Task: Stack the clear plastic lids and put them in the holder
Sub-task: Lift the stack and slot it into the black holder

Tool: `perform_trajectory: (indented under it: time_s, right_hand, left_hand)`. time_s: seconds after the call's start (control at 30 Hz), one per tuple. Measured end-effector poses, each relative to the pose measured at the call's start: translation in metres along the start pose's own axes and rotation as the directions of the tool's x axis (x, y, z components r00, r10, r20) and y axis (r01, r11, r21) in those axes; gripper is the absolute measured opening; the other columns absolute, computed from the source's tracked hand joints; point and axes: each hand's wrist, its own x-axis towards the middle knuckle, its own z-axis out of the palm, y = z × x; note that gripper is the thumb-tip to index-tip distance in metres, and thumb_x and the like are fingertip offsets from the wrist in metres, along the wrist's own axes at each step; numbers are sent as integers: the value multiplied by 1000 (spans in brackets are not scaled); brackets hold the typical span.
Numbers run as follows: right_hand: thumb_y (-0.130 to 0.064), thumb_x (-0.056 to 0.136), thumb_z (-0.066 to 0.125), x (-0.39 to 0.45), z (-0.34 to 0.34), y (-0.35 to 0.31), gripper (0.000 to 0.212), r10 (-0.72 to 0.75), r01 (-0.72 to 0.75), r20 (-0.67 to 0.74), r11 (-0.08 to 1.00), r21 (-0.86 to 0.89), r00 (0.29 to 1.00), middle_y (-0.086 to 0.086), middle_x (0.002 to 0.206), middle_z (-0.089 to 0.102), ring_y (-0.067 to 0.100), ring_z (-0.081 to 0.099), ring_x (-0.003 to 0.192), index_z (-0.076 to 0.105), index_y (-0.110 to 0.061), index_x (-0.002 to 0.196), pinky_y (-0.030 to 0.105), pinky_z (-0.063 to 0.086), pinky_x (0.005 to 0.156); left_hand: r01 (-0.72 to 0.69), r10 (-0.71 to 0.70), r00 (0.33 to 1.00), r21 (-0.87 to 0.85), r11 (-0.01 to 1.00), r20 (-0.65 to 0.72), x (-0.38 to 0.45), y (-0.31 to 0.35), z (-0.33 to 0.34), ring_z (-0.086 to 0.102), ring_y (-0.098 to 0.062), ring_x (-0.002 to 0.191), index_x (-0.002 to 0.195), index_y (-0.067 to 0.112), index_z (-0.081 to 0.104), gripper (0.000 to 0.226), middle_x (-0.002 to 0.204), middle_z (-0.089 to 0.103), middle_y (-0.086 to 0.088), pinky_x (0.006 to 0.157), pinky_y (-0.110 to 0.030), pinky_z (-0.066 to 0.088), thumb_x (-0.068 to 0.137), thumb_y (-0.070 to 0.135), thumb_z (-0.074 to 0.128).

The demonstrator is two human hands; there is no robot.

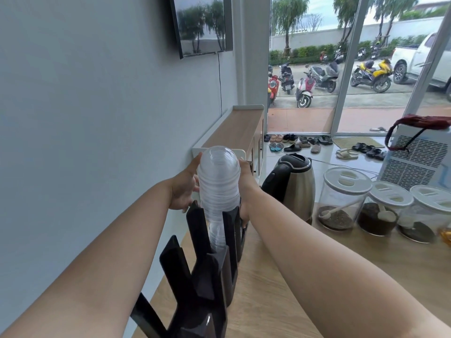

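Both hands clasp the stack of clear lids: left hand [183, 189], right hand [245, 189]. Its lower end sinks between the dark holder's [207, 264] prongs on the bench [280, 301]; fingertips behind stay hidden.

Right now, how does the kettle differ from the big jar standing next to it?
The kettle is shiny metal with a black lid and handle, so its inside is hidden; the jar is clear, showing dark grains and a white scoop at its bottom. The kettle narrows toward its top; the jar has straight sides under a flat white lid. Both stand upright on the wooden counter.
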Motion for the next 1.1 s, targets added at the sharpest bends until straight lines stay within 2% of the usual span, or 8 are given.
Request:
perform_trajectory:
  time_s: [0.13, 0.23, 0.4, 0.6, 0.73, 0.83, 1.0, 1.1]
  right_hand:
    - [-103, -5, 45, -17, 2, 1, 156, -3, 2, -36, 999, -36, 999, 10, 129, 59, 43, 56, 114, 46, -37, 136, 63, 33, 101]
    - [-105, 3, 43, -54, 4, 1, 156, -82, 82, 16, 997, -8, 997, 5, 140, 56, 37, 54, 124, 42, -38, 144, 56, 36, 107]
    - [-94, 65, 33, -152, 4, -12, 109, -126, 126, 34, 992, 9, 991, 9, 148, 49, 31, 49, 133, 45, -23, 146, 46, 36, 113]
    - [-81, 82, 30, -137, 3, -6, 87, -179, 178, -31, 984, -24, 983, 2, 153, 38, 32, 38, 139, 29, -29, 152, 52, 27, 116]
    - [-53, 103, 21, -135, -8, -3, 57, -274, 266, -51, 956, -124, 960, 7, 160, 26, 36, 28, 144, 10, -34, 156, 55, 21, 114]
    - [-54, 102, 20, -135, -15, -1, 55, -352, 311, -69, 888, -338, 933, 12, 148, 44, 40, 47, 128, 17, -35, 153, 54, 39, 99]
    - [-62, 97, 18, -134, -24, -5, 56, -520, 380, -38, 669, -639, 853, 11, 99, 64, 34, 67, 85, 40, -24, 132, 48, 56, 81]
    - [-64, 96, 17, -141, -26, -9, 57, -587, 412, -25, 597, -688, 809, 11, 97, 65, 35, 67, 86, 41, -24, 129, 49, 56, 81]
  left_hand:
    - [-20, 20, 1000, -56, 998, 14, 3, -15, 2, 56, -20, 117, 142, 24, 47, 100, 137, 58, -7, 88, -34, 47, 74, 93, 24]
    - [1, 4, 998, -77, 997, 58, 3, -19, 2, 64, -22, 112, 134, 22, 57, 111, 131, 65, -8, 77, -30, 58, 63, 99, 21]
    - [-26, 31, 996, -66, 997, 85, 8, -24, 4, 69, -22, 103, 138, 20, 57, 114, 123, 71, -8, 85, -33, 50, 66, 97, 12]
    - [24, -20, 998, -69, 997, 59, 14, -37, 7, 67, -15, 48, 103, 6, 67, 101, 57, 68, -5, 53, -21, 51, 80, 87, 11]
    - [56, -49, 997, -125, 991, 52, 16, -41, 7, 73, -24, 76, 104, 4, 75, 106, 86, 74, -13, 80, -36, 54, 72, 93, 26]
    - [70, -67, 997, -89, 994, 28, 14, -39, 7, 70, -29, 96, 120, 7, 71, 108, 110, 72, -18, 92, -39, 53, 70, 94, 29]
    - [48, -51, 995, -38, 998, -88, 22, -42, -2, 68, -28, 80, 135, 14, 56, 115, 90, 71, -14, 91, -44, 44, 60, 99, 36]
    - [70, -70, 992, -8, 998, -109, 21, -43, -8, 48, -45, 131, 136, 20, 50, 124, 140, 54, -20, 110, -68, 22, 45, 103, 40]
